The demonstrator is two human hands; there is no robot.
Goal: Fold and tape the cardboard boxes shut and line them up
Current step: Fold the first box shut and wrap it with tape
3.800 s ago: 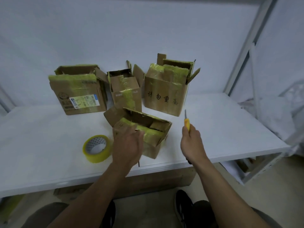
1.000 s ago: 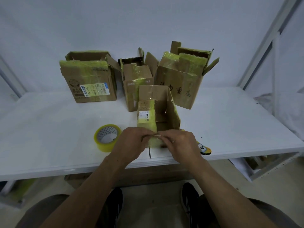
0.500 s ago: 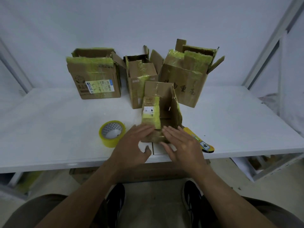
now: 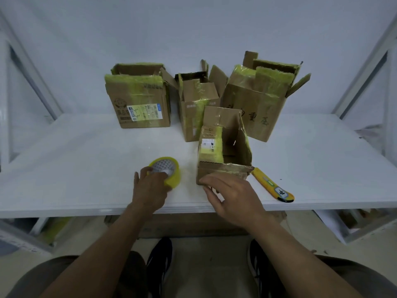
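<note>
Cardboard box (image 4: 223, 147): centre frame, by the table (image 4: 86, 168) edge, top open, steadied for taping.
Left hand (image 4: 150, 188): grasps yellow tape roll (image 4: 171, 177), likely fetching it for sealing.
Right hand (image 4: 232, 194): fingers loose against the near flap, gripping nothing.
Hidden: tape's free end; lower near wall behind the hand.

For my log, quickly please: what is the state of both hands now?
Left hand: grips the tape roll.
Right hand: open, touching the near box, holding nothing.

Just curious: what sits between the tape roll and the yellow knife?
The small open box, right hand at its front, in the head view.
</note>
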